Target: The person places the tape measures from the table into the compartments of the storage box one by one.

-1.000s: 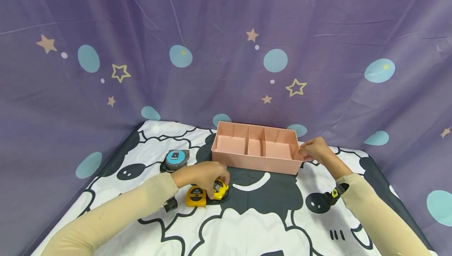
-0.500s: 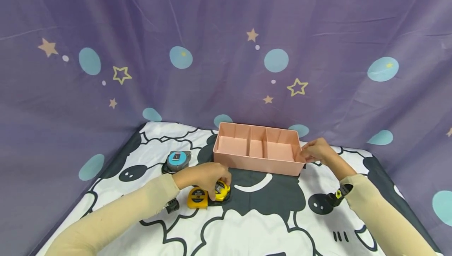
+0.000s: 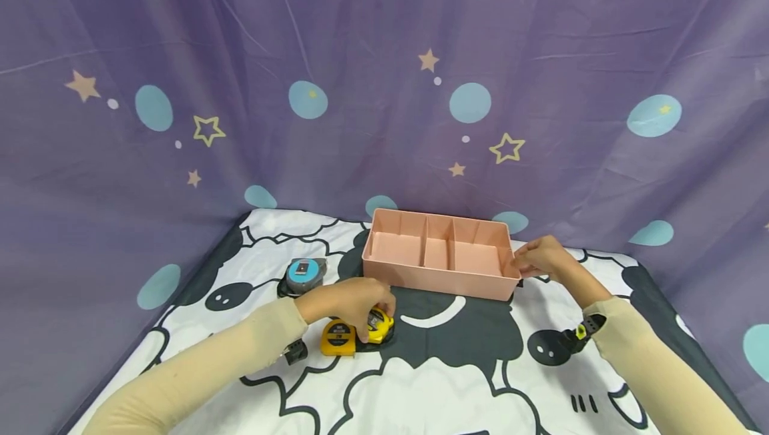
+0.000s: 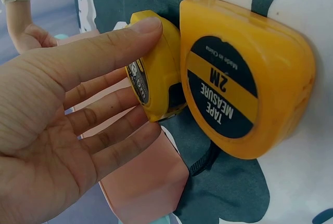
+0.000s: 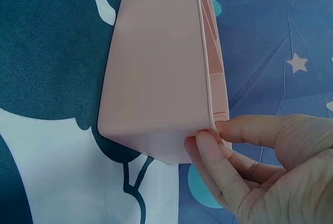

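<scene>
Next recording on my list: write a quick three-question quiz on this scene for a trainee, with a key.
1. How many compartments does the pink box have?
2. True or false: the right hand grips a tape measure.
3. The left hand is: (a) lying flat, (b) holding a yellow tape measure, (c) gripping the pink box?

Key: 1. Three. 2. False; it pinches the pink box's rim at one end. 3. b.

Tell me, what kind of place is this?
Probably a tabletop set up indoors, though I can't tell which room: star-patterned purple fabric hangs behind, a cartoon-print cloth lies underneath, and a pink divided box sits on it.
</scene>
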`<state>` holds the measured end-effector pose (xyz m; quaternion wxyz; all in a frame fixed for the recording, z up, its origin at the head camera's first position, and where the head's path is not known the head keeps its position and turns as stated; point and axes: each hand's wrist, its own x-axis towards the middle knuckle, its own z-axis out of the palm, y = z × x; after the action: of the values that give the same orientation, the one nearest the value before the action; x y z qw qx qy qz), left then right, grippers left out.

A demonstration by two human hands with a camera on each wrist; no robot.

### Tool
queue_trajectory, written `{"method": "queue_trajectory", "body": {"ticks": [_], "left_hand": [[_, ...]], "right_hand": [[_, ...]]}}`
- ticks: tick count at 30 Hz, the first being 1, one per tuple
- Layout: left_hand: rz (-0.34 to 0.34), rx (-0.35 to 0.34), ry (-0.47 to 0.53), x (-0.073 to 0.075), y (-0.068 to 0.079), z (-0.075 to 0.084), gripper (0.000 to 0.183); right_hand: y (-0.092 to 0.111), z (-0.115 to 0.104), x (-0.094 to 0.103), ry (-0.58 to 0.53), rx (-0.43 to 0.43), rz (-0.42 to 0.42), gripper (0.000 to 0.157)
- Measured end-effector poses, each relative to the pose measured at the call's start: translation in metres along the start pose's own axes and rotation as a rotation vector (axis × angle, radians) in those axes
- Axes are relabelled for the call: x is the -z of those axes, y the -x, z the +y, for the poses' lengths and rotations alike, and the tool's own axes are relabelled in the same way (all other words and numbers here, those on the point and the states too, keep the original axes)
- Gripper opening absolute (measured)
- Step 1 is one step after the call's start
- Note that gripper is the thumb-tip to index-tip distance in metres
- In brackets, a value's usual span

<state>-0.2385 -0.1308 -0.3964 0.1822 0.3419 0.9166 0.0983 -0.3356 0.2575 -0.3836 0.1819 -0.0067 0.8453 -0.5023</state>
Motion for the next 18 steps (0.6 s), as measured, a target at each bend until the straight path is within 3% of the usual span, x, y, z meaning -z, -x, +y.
{"method": "queue_trajectory", "body": {"ticks": [8,18], "left_hand": [[0.002,-0.003,-0.002,0.001,-0.001,0.001,0.048],[-0.01,0.019,-0.009,-0.003,-0.002,-0.003,0.047]], "right_hand": [[-0.002,-0.006,0.007,0.019,-0.043,-0.024,0.04],[-0.013,-0.001,0.016,-0.053,-0.095,-0.169,0.035]]}}
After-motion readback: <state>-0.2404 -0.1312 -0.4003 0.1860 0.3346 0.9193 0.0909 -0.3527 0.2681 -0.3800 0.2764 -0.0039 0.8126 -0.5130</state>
